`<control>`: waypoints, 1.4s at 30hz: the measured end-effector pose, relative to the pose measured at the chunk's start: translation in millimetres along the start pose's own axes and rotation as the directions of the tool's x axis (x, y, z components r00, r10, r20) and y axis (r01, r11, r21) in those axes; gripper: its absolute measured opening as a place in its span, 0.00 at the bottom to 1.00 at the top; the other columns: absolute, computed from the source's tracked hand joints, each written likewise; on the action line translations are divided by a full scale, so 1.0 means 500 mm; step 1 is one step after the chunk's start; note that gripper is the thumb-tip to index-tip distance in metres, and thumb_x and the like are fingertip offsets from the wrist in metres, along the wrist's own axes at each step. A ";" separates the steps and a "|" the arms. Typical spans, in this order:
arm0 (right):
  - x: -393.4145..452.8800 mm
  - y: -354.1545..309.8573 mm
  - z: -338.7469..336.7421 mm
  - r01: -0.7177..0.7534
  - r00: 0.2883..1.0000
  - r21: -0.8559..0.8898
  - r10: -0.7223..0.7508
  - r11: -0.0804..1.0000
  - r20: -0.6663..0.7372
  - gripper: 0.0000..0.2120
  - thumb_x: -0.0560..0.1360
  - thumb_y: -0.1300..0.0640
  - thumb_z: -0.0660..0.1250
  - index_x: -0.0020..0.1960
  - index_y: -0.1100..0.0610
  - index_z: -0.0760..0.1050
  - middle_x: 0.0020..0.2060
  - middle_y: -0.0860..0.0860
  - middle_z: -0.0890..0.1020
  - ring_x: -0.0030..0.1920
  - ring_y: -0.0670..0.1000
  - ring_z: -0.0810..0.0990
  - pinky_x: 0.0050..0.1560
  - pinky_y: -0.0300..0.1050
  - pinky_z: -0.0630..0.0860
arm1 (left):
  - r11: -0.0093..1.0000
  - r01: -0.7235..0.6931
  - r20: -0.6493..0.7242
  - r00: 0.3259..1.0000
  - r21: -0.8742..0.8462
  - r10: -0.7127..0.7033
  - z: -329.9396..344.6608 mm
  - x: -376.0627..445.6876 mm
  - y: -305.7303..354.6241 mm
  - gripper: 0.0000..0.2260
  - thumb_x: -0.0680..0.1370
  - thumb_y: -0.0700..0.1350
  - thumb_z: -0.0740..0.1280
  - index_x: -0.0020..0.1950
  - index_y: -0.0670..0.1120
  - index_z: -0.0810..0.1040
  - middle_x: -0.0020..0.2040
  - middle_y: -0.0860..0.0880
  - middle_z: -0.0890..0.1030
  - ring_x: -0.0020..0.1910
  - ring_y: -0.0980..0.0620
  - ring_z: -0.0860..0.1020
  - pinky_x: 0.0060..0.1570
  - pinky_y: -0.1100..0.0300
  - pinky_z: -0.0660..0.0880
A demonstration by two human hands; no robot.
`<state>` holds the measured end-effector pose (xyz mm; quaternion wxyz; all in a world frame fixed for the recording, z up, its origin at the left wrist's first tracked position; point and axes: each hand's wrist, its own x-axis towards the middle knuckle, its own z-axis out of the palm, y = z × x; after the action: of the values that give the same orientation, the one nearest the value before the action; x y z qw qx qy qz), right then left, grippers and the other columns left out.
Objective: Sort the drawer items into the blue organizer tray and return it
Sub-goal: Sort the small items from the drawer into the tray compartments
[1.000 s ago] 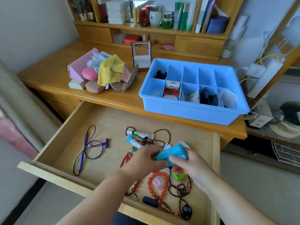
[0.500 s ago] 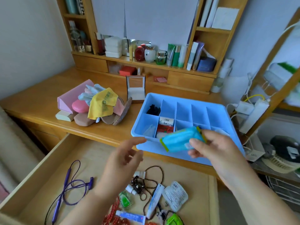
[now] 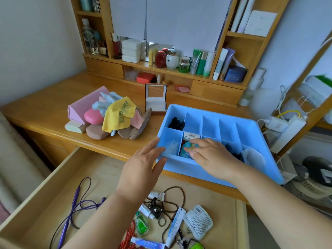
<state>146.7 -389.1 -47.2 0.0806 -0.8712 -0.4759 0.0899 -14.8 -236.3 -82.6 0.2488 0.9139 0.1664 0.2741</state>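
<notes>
The small teal packet [image 3: 187,150] lies in the second compartment from the left in the near row of the blue organizer tray [image 3: 255,129]; most of it is covered, so its long axis cannot be told. The right hand [image 3: 211,154] lies palm down over it, fingers bent and fingertips [image 3: 193,141] pressing on the packet; whether it grips it cannot be told. The left hand [image 3: 142,169] is open with fingers spread, its fingertips resting on the tray's near left corner and holding nothing.

The tray sits on the desk [image 3: 45,108] with its long axis running left to right, turned slightly so the right end comes nearer. A black item [image 3: 177,124] fills the far left compartment.

Near the tray, the open drawer [image 3: 53,177] holds a purple cord [image 3: 75,203] at left, and toward the right a white tube [image 3: 175,225], a white sachet [image 3: 197,221], a small green bottle [image 3: 142,224] and dark beaded strings [image 3: 172,191]. On the desk to the left lie a yellow cloth [image 3: 120,115] and a pink case [image 3: 93,115].
</notes>
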 end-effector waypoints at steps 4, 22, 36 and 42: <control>-0.008 -0.015 -0.004 0.011 0.982 0.152 0.017 0.988 -0.186 0.16 0.78 0.43 0.60 0.53 0.48 0.83 0.55 0.44 0.76 0.60 0.48 0.72 0.67 0.48 0.60 | 1.000 0.013 -0.011 1.000 -0.011 -0.014 0.001 0.004 0.002 0.13 0.77 0.50 0.67 0.60 0.50 0.79 0.70 0.57 0.70 0.55 0.53 0.78 0.47 0.58 0.77; -0.235 0.026 0.020 0.017 0.702 0.257 0.172 0.966 -0.691 0.04 0.73 0.54 0.67 0.39 0.49 0.79 0.34 0.42 0.78 0.38 0.43 0.74 0.42 0.29 0.68 | 0.526 0.608 0.238 0.759 -0.595 -0.607 -0.016 0.053 0.024 0.09 0.80 0.47 0.62 0.56 0.45 0.77 0.49 0.47 0.79 0.46 0.52 0.78 0.49 0.54 0.77; -0.230 -0.004 0.046 0.022 0.752 0.948 0.630 -0.317 0.193 0.10 0.75 0.56 0.69 0.52 0.60 0.72 0.37 0.58 0.83 0.37 0.55 0.84 0.34 0.45 0.79 | 0.276 0.788 0.704 0.615 -0.550 -0.355 -0.036 -0.008 0.172 0.03 0.77 0.34 0.63 0.50 0.37 0.74 0.37 0.40 0.76 0.29 0.50 0.78 0.31 0.59 0.80; -0.236 0.054 0.009 0.004 0.605 0.970 0.773 -0.243 0.192 0.14 0.71 0.68 0.63 0.57 0.65 0.71 0.37 0.61 0.75 0.33 0.55 0.74 0.30 0.44 0.72 | 0.496 0.699 0.731 0.660 -0.515 -0.172 -0.024 -0.084 0.220 0.04 0.78 0.37 0.64 0.43 0.41 0.75 0.37 0.44 0.81 0.35 0.49 0.81 0.38 0.58 0.80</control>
<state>105.2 -503.0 -48.1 0.7594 -0.6135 0.1283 0.1747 -36.7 -340.6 -31.2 0.7133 0.6726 0.1875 -0.0601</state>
